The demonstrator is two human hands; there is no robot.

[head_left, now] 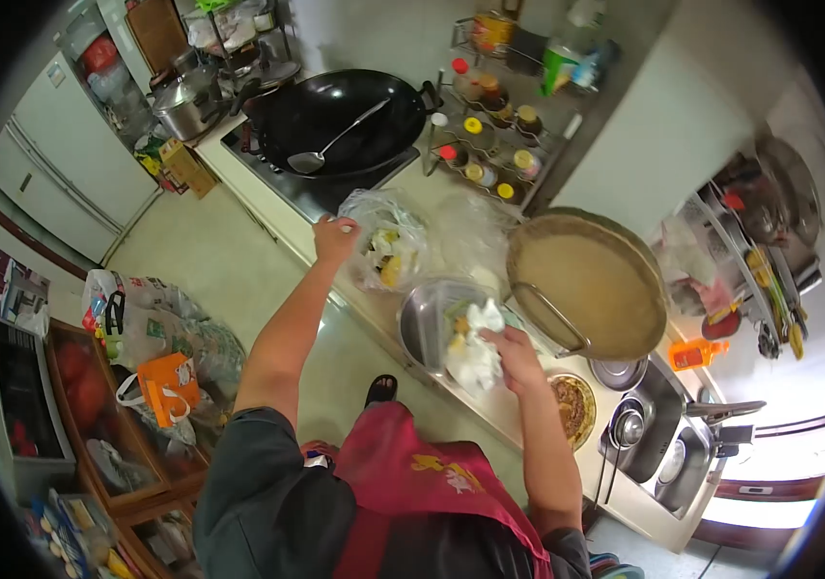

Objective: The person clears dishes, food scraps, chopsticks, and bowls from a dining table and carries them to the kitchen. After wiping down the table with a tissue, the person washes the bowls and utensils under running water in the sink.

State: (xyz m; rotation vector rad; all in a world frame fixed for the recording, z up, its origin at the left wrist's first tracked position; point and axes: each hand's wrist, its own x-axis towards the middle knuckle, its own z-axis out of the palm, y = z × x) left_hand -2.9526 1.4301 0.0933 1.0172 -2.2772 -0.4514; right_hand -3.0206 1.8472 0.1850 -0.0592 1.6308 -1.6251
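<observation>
My left hand (pixel 335 237) pinches the edge of a clear plastic bag (pixel 366 205) on the counter beside the stove. Yellow and green scraps (pixel 390 266) show inside the bag. My right hand (pixel 517 359) grips a crumpled white wad (pixel 473 359) that looks like paper, with some yellowish bits by it. The wad is over the front of a metal bowl (pixel 414 333), partly covered by clear plastic. A second clear plastic bag (pixel 468 236) lies between the scrap bag and a large round tan board (pixel 586 285) with a metal handle.
A black wok (pixel 335 106) with a metal spatula (pixel 308 161) sits on the stove. Spice bottles fill a rack (pixel 489 145) behind. Rightward are a dish of brown food (pixel 573 410), a double sink (pixel 658 425) and an orange bottle (pixel 697 354). Bags (pixel 166 318) stand at the left.
</observation>
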